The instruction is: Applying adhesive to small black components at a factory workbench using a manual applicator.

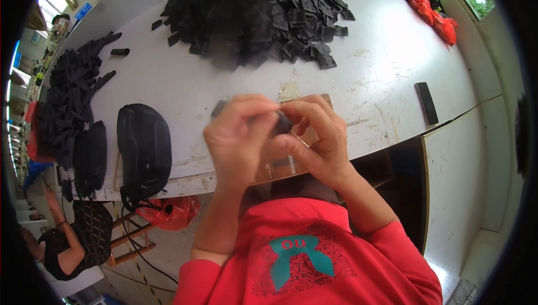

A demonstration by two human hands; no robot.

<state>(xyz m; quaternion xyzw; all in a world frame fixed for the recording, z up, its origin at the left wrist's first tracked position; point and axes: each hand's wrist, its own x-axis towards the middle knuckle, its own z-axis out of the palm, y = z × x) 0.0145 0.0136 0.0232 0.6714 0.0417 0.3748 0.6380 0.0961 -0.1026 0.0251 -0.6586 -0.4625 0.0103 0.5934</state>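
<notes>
two hands pinching a small black piece over a white table

the left hand (238, 137) and the right hand (314, 137) are raised close together above the near edge of the white table (185, 89), fingers curled inward. between them sits a small black piece (282, 124), gripped by the fingertips of both hands (most of it is hidden behind the fingers, so its shape cannot be told). the two hands nearly touch around it.

under the hands a flat brown board (314, 131) lies on the table, with another flat black piece (218, 108) showing just left of the left hand's knuckles.

further back on the table is a big heap of black cut pieces (258, 14). a second heap of black strips (70, 92) runs along the left side, and near it lie two black rounded mesh shapes (144, 148), one larger than the other. a slim black bar (427, 102) lies alone toward the right edge. at the far right corner there are red bags (434, 14).

below the table edge a red bag (171, 212) hangs, and another person (73, 238) in dark clothes sits at lower left.
</notes>
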